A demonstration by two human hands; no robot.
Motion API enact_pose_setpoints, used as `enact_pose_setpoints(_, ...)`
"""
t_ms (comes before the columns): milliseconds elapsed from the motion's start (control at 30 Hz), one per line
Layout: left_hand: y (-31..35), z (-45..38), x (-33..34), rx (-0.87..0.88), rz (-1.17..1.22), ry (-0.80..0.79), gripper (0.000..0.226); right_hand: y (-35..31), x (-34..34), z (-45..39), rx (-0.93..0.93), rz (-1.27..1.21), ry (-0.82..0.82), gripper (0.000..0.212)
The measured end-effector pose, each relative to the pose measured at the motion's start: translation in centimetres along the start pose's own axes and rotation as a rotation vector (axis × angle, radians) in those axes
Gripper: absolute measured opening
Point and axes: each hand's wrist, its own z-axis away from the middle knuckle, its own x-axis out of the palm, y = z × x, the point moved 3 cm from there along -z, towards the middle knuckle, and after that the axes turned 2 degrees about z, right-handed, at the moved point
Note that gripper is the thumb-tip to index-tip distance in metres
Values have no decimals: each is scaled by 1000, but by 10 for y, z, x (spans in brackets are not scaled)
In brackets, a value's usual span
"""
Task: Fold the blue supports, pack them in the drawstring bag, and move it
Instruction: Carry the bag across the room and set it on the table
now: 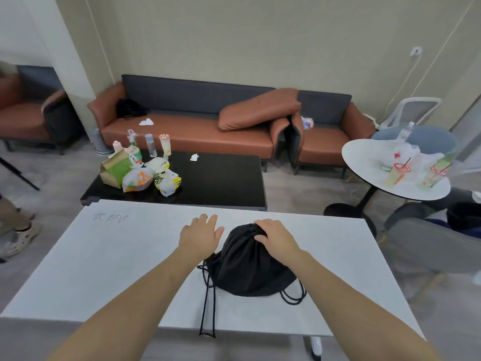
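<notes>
A black drawstring bag (250,267) lies bulging on the white table (104,269), its gathered mouth pointing away from me. Its cords trail toward me, and one loop hangs over the table's near edge. My right hand (276,237) rests on the bag's gathered top, fingers curled over the fabric. Just left of the bag, my left hand (201,231) lies flat on the table with fingers spread and nothing in it. No blue supports show; the bag hides whatever is inside.
Beyond the white table stands a black coffee table (221,178) with food bags and bottles. A brown sofa (195,131) lines the wall. At the right are a round white table (369,162) with cups and a grey chair (429,246). A person's foot (18,238) shows at the left.
</notes>
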Motion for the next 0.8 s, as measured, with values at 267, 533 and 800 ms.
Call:
enact_pose_setpoints(267,6,-14,15,-2,-1,-40,54,14,15,-11,25,23,-104,47)
enact_pose_setpoints(533,10,-9,10,6,-12,-40,55,14,10,-3,29,55,-133,62)
enact_pose_setpoints(800,8,15,-16,55,-16,-7,55,-4,-10,24,46,114,-92,58)
